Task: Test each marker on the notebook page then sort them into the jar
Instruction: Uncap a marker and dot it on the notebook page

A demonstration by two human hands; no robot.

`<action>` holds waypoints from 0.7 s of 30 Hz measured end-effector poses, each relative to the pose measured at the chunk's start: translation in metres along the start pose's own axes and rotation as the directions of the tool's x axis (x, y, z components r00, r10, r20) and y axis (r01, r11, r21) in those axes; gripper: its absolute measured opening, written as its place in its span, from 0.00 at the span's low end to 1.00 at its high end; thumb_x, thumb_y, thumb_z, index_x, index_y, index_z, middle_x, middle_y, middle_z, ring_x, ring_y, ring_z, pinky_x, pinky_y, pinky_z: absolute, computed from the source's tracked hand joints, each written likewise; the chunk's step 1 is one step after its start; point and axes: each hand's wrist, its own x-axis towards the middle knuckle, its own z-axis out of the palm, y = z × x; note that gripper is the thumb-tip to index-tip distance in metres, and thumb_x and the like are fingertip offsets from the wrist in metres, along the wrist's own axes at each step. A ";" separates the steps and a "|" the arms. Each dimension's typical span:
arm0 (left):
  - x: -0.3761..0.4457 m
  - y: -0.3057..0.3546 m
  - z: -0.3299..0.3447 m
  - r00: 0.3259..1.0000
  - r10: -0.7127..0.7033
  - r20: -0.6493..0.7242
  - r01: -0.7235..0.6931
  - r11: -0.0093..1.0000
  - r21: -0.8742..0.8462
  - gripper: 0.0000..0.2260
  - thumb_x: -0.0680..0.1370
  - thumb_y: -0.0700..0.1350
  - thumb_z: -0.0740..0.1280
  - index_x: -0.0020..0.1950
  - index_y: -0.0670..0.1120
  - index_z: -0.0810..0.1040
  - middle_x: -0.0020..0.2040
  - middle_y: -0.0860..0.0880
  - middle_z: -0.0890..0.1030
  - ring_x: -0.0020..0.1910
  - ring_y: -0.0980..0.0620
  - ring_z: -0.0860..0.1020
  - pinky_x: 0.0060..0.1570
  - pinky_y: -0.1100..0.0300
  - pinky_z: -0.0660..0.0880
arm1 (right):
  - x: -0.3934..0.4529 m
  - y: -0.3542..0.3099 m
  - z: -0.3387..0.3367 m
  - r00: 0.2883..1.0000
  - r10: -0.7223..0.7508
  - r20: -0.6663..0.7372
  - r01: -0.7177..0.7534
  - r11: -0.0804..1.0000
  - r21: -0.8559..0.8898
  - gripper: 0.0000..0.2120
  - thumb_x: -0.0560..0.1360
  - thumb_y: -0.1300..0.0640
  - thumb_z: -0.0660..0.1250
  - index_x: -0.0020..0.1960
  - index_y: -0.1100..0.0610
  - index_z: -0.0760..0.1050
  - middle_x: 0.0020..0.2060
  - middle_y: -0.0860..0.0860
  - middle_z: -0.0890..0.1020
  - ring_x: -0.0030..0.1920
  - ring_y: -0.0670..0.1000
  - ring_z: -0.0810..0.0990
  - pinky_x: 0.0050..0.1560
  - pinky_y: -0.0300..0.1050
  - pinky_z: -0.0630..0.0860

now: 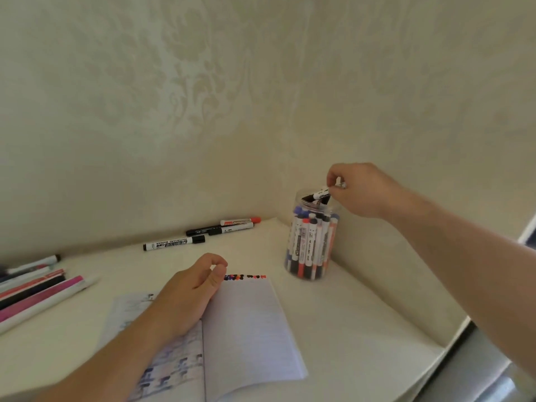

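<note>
Right hand (359, 190) pinches a black-capped whiteboard marker (320, 195) at the mouth of the clear jar (311, 242), which stands nearly full on the worktop (362, 314); left hand (194, 288) rests loosely curled, holding nothing, on the open notebook (246, 329). Sorting step under way, judging by the dots (243, 277) along the page's top edge. Next: release, then fetch an untested marker (174, 242) near the wall.

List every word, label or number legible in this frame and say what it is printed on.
"WHITEBOARD MARKER": upside down on the nearest black-capped marker by the wall.
Labels on the other loose markers: too blurred.
Labels on the markers in the jar: too small.
Print on the notebook: blurred.
</note>
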 end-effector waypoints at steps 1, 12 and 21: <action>0.000 0.000 0.000 1.000 -0.006 0.004 0.006 1.000 0.011 0.17 0.78 0.69 0.51 0.58 0.65 0.72 0.38 0.49 0.80 0.35 0.55 0.76 0.43 0.54 0.74 | 0.003 -0.002 0.004 1.000 -0.012 0.009 0.012 1.000 -0.018 0.04 0.81 0.53 0.64 0.50 0.45 0.77 0.45 0.48 0.80 0.42 0.51 0.80 0.44 0.49 0.79; 0.001 0.000 0.000 1.000 -0.023 0.013 0.023 1.000 0.009 0.22 0.78 0.69 0.51 0.57 0.59 0.76 0.41 0.44 0.79 0.37 0.53 0.76 0.43 0.52 0.76 | -0.002 0.003 0.011 0.984 0.157 -0.090 -0.125 0.950 0.285 0.04 0.74 0.52 0.76 0.45 0.49 0.82 0.41 0.49 0.82 0.35 0.48 0.76 0.32 0.41 0.69; 0.001 0.000 0.000 0.999 -0.030 0.015 0.030 1.000 -0.009 0.20 0.78 0.68 0.52 0.58 0.60 0.75 0.41 0.43 0.79 0.35 0.55 0.74 0.41 0.54 0.74 | 0.017 0.008 -0.021 0.946 0.171 -0.277 -0.038 0.903 0.429 0.14 0.76 0.59 0.74 0.58 0.45 0.79 0.49 0.48 0.84 0.41 0.46 0.80 0.35 0.38 0.73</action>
